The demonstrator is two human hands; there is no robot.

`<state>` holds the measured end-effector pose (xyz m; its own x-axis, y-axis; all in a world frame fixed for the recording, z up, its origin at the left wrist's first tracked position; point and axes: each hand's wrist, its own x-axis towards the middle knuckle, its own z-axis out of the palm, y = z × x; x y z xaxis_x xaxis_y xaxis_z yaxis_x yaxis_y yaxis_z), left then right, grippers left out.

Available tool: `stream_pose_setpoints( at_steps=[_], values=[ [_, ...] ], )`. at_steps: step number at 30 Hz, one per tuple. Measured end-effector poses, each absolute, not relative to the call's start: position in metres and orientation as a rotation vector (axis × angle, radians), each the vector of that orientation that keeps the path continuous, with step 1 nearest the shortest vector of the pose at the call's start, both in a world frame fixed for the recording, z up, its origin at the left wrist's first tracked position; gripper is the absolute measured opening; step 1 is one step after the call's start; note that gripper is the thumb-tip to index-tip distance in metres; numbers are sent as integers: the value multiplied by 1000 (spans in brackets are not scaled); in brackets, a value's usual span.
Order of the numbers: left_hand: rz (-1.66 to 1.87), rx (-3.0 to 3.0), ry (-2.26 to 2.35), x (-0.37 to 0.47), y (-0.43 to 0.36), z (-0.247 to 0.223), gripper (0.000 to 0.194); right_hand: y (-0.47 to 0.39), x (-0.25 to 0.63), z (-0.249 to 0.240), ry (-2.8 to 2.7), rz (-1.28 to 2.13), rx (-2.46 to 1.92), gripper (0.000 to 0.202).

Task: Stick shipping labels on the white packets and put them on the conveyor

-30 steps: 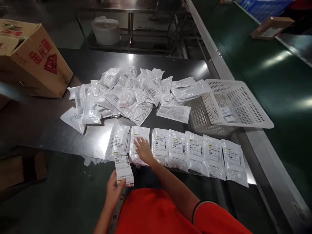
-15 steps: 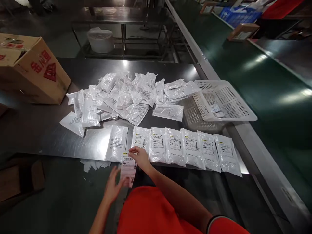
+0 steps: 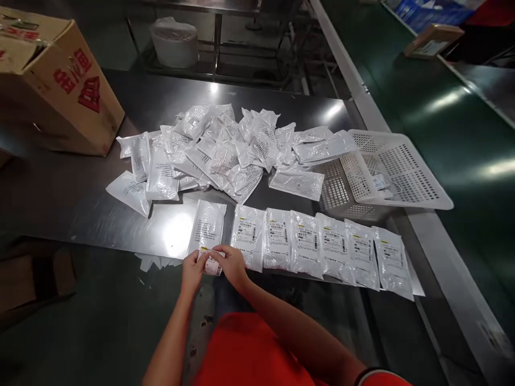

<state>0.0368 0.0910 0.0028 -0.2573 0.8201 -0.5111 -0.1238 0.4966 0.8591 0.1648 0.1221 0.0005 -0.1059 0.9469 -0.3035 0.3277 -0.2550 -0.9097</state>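
Observation:
A shipping label (image 3: 212,266) with a yellow mark and barcodes is pinched between my two hands at the table's front edge. My left hand (image 3: 193,272) is closed on its left side, and my right hand (image 3: 232,264) grips its upper right part. Just beyond the label lies a white bubble mailer (image 3: 208,225) with printed text and no label showing. To its right, a row of several labelled mailers (image 3: 277,238) runs along the front edge. Part of the label is hidden behind my fingers.
A heap of white mailers (image 3: 217,147) covers the middle of the metal table (image 3: 72,198). A white perforated basket (image 3: 418,171) stands at the right beside a green conveyor (image 3: 454,123). At the left is a cardboard box (image 3: 76,91). Paper pieces (image 3: 155,261) show below the front edge.
My left hand has come up and closed on the label, which hung long from my right hand before and now looks shorter. The camera view has shifted.

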Motion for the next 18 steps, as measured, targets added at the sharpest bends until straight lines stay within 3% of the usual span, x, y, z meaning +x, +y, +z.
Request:
stream_pose_setpoints(
  at_steps=[7,13,18],
  values=[
    [941,452,1664,16,78,-34,48,189,135,-38,-1559,1041,-1740,16],
    [758,362,1617,-5,-1,-55,56,232,120,-66,-1786,725,-1914,16],
    [557,521,1638,-10,-74,-53,59,207,110,-81,-1976,405,-2006,53]
  ],
)
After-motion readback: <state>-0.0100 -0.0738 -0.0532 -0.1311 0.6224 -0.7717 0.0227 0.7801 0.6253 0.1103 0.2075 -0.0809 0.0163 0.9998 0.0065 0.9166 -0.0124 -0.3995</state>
